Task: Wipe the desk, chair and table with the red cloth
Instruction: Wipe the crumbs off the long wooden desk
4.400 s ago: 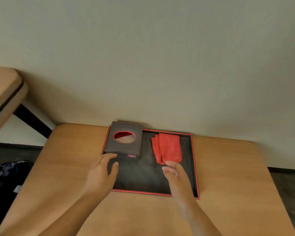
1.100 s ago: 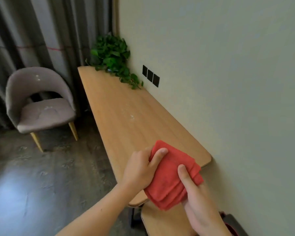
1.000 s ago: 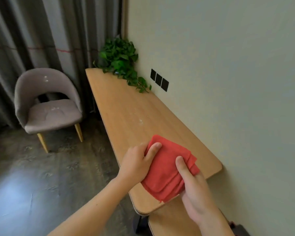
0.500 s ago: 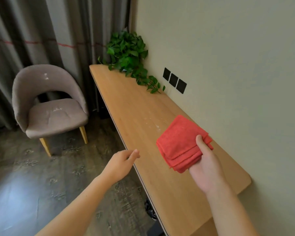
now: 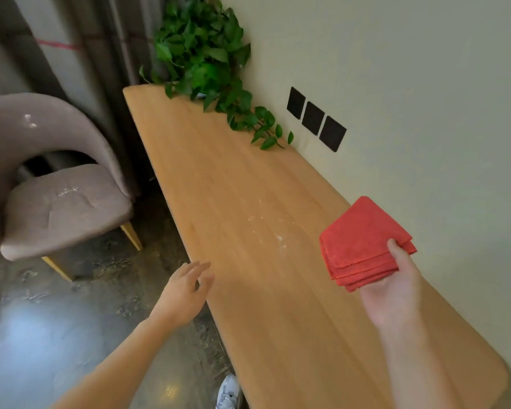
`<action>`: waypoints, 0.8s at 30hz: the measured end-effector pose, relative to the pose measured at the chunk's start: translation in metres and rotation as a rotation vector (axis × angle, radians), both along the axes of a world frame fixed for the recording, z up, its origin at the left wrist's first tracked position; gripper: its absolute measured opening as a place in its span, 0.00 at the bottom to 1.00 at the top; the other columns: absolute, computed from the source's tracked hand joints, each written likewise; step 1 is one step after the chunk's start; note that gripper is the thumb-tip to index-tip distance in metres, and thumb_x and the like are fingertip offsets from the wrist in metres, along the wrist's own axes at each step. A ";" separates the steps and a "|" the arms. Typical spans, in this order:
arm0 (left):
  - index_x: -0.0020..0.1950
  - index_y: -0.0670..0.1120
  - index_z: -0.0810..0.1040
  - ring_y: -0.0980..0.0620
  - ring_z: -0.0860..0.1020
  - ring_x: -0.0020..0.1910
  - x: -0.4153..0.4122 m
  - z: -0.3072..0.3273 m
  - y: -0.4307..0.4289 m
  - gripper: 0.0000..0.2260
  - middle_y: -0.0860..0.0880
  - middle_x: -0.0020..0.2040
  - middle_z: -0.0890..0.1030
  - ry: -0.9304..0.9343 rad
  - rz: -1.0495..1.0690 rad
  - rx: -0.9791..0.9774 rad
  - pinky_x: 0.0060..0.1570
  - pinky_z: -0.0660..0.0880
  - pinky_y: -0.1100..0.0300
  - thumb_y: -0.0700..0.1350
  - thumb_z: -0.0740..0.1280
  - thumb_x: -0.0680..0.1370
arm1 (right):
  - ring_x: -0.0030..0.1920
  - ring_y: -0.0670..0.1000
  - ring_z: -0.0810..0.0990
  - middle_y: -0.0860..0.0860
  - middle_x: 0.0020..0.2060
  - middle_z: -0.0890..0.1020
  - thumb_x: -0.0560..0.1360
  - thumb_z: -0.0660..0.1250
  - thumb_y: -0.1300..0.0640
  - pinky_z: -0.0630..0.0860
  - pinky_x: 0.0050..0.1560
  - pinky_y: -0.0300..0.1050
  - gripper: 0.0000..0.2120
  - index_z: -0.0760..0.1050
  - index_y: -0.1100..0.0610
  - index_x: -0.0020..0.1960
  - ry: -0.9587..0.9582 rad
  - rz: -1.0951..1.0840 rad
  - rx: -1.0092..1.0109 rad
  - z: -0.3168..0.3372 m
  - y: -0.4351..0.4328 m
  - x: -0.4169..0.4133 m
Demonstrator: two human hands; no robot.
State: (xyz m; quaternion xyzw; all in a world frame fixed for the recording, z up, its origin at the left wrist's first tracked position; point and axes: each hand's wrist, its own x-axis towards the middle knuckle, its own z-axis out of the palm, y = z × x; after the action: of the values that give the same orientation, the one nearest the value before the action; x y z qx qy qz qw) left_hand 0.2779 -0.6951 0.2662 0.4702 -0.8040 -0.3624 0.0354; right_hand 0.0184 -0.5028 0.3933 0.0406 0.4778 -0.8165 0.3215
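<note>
My right hand (image 5: 391, 293) holds the folded red cloth (image 5: 362, 242) in the air above the right side of the long wooden desk (image 5: 236, 178), thumb on top of the fold. White specks and smears (image 5: 273, 228) lie on the desk top just left of the cloth. My left hand (image 5: 185, 293) hovers at the desk's left edge, fingers apart, holding nothing. A grey upholstered chair (image 5: 53, 199) with white marks on its seat and backrest stands on the floor to the left.
A leafy green plant (image 5: 207, 63) sits at the desk's far end against the wall. Three black wall plates (image 5: 314, 118) are on the wall to the right. Curtains hang behind the chair. A white shoe (image 5: 229, 392) shows on the dark floor below.
I turned from the tray table to the desk with the cloth. My left hand let go of the cloth and dropped to the desk edge; the right hand alone carries it further along.
</note>
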 end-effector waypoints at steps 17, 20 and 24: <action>0.81 0.45 0.58 0.49 0.49 0.81 -0.108 -0.088 -0.203 0.33 0.46 0.82 0.56 -0.093 -0.224 -0.324 0.77 0.46 0.55 0.63 0.47 0.81 | 0.51 0.44 0.86 0.45 0.52 0.88 0.81 0.64 0.50 0.76 0.58 0.49 0.11 0.79 0.49 0.60 0.022 -0.094 0.212 -0.111 -0.125 -0.071; 0.81 0.45 0.57 0.49 0.49 0.81 -0.126 -0.097 -0.224 0.34 0.46 0.82 0.56 -0.065 -0.279 -0.353 0.78 0.46 0.55 0.64 0.46 0.81 | 0.49 0.42 0.86 0.43 0.51 0.88 0.80 0.65 0.49 0.77 0.58 0.47 0.11 0.79 0.49 0.61 0.097 -0.112 0.276 -0.124 -0.149 -0.076; 0.81 0.49 0.55 0.50 0.47 0.81 -0.136 -0.108 -0.236 0.33 0.48 0.82 0.54 -0.129 -0.284 -0.479 0.79 0.45 0.51 0.67 0.43 0.81 | 0.51 0.43 0.86 0.43 0.52 0.88 0.79 0.67 0.48 0.79 0.50 0.45 0.13 0.79 0.48 0.62 0.140 -0.145 0.316 -0.139 -0.180 -0.091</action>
State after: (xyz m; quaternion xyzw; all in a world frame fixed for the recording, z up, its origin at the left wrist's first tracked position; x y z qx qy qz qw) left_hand 0.1414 -0.9307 0.1580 0.3532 -0.9251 -0.1325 0.0430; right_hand -0.0723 -0.6832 0.2539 0.0678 0.6171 -0.7531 0.2176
